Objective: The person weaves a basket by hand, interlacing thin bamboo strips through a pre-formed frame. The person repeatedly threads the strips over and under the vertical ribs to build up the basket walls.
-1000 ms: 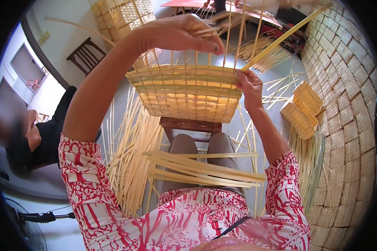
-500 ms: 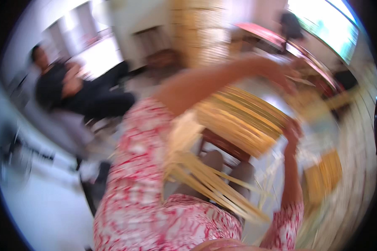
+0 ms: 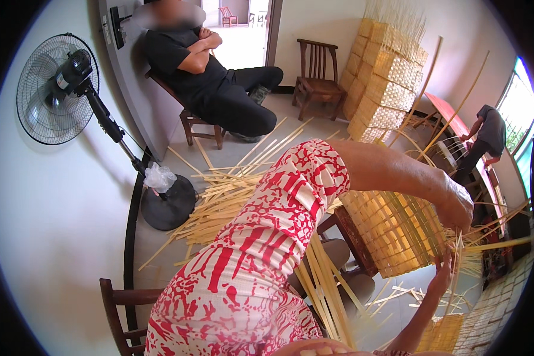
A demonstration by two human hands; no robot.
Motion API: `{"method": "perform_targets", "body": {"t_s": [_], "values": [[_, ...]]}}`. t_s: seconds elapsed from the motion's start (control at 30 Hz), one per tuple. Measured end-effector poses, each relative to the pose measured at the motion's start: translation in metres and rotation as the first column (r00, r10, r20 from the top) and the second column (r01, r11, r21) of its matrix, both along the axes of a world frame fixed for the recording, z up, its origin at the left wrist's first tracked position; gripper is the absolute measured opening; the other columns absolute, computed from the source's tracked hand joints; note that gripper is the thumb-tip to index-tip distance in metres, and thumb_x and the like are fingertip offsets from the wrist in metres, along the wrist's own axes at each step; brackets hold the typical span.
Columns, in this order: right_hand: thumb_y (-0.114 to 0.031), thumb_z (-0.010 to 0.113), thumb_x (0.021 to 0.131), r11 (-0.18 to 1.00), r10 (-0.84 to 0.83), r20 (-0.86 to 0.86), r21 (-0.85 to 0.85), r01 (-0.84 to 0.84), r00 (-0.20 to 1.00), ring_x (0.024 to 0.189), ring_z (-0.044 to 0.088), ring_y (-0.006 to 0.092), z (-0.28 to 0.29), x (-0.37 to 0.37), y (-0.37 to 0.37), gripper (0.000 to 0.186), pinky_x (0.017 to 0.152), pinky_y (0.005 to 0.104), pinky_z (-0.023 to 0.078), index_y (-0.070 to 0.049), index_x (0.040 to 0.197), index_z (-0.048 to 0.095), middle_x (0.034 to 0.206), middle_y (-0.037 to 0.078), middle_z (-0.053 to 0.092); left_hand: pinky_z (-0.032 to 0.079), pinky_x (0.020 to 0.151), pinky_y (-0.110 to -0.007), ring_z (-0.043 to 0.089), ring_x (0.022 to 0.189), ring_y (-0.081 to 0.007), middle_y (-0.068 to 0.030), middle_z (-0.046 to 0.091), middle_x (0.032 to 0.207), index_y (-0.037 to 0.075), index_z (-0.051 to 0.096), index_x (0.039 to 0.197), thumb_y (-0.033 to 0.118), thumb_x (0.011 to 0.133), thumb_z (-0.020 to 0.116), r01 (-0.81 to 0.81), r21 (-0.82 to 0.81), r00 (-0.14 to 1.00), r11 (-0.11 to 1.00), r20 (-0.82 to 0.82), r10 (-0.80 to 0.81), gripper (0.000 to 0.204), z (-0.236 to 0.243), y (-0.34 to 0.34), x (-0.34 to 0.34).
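In the head view, the scene has swung round since a second ago: the basket (image 3: 391,228) now shows toward the right of the picture instead of near the top middle, and the fan (image 3: 58,89) and the seated person in black (image 3: 187,50) have come fully into sight on the left. The stool (image 3: 351,236) under the basket has shifted along with it, so most of this looks like the head turning. The left hand (image 3: 455,204), which was held over the upright strips well apart from the right hand (image 3: 442,276), is now just above it. For the weaving, this brings both hands to the same part of the basket's open edge.

The left hand's fingers bend down toward thin strips (image 3: 457,244) there; the right hand reaches up from below, its fingers fairly straight. Small and partly hidden as they are, I cannot tell whether either hand is gripping anything.

Long flat strips (image 3: 325,291) lie across the lap, and more strips (image 3: 225,196) cover the floor. Behind stand a wooden chair (image 3: 318,88) and a stack of baskets (image 3: 385,71). I can make out no brand, label or readable writing.
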State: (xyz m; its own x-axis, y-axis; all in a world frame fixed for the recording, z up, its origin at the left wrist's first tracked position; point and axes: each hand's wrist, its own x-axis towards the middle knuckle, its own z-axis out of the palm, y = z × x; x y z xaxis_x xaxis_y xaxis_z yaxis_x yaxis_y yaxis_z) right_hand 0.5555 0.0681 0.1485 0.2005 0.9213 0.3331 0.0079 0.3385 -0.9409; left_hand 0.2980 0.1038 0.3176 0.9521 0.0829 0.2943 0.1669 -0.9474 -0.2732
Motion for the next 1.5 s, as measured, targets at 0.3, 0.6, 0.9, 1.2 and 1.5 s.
{"method": "perform_targets", "body": {"t_s": [0.3, 0.6, 0.9, 1.2, 1.5], "values": [[-0.016, 0.055, 0.1, 0.997, 0.014, 0.161, 0.073, -0.026, 0.987, 0.103, 0.057, 0.0055, 0.053, 0.051, -0.034, 0.033, 0.077, 0.0193, 0.041, -0.006, 0.13, 0.066, 0.127, 0.0, 0.065, 0.056, 0.083, -0.042, 0.064, 0.105, -0.0296, -0.0056, 0.065, 0.107, 0.014, 0.065, 0.11, 0.008, 0.085, 0.063, 0.146, -0.031, 0.974, 0.989, 0.18, -0.138, 0.026, -0.011, -0.021, -0.007], [-0.012, 0.062, 0.099, 0.924, 0.291, 0.007, 0.256, -0.283, 0.957, 0.103, 0.065, 0.0114, 0.077, -0.047, -0.056, 0.019, 0.097, 0.028, 0.047, -0.004, 0.114, 0.071, 0.116, 0.008, 0.071, 0.055, 0.096, -0.039, 0.062, 0.116, -0.0275, -0.0078, 0.066, 0.124, 0.015, 0.056, 0.135, 0.006, 0.09, 0.059, 0.058, 0.087, 0.966, 0.995, 0.245, -0.078, 0.046, -0.019, -0.013, -0.033], [-0.014, 0.06, 0.1, 0.96, 0.215, 0.113, 0.16, -0.231, 0.97, 0.109, 0.064, 0.0135, 0.083, -0.063, -0.063, 0.021, 0.092, 0.0294, 0.053, -0.002, 0.114, 0.069, 0.123, 0.008, 0.069, 0.057, 0.093, -0.039, 0.066, 0.111, -0.0268, -0.0049, 0.068, 0.12, 0.033, 0.053, 0.141, 0.019, 0.096, 0.057, 0.147, -0.038, 0.973, 0.988, 0.184, -0.137, 0.047, -0.022, -0.029, -0.038], [-0.016, 0.052, 0.105, 0.918, -0.064, 0.338, 0.389, -0.077, 0.939, 0.069, 0.061, 0.0113, 0.108, -0.06, -0.119, 0.016, 0.061, 0.0242, 0.05, -0.002, 0.107, 0.059, 0.087, 0.007, 0.065, 0.059, 0.084, -0.038, 0.069, 0.102, -0.0256, -0.0033, 0.067, 0.119, 0.028, 0.057, 0.136, 0.013, 0.093, 0.056, 0.067, 0.078, 0.965, 0.995, 0.249, -0.084, 0.046, -0.038, -0.005, -0.04], [-0.017, 0.057, 0.099, 0.959, -0.243, 0.9, 0.28, -0.053, 0.363, 0.066, 0.064, 0.0243, 0.132, -0.061, -0.068, 0.014, 0.06, 0.0356, 0.046, -0.004, 0.102, 0.061, 0.073, 0.012, 0.063, 0.059, 0.076, -0.036, 0.07, 0.096, -0.0242, -0.0028, 0.067, 0.11, 0.028, 0.055, 0.134, 0.011, 0.091, 0.056, 0.025, 0.187, 0.968, 0.982, 0.24, -0.07, 0.046, -0.057, -0.005, -0.036]]}}
